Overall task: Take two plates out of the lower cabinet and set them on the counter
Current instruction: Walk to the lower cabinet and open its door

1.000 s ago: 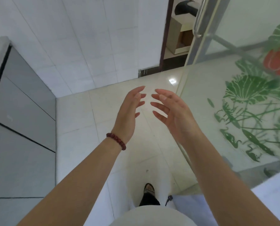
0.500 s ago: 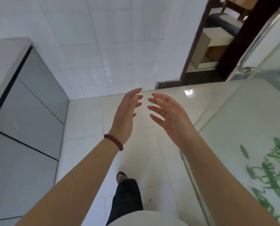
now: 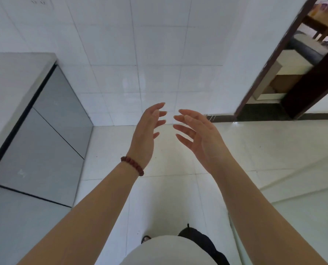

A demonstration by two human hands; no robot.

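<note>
We hold our left hand and right hand out in front, palms facing, fingers loose and empty (free, we judge, for the door). The lower cabinet stands shut well left of the left hand, hiding the plates. The counter lies above it.

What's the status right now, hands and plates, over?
Left hand open, empty. Right hand open, empty. No plates in view; lower cabinet doors closed, off to the left. Nothing seen blocking it.
</note>
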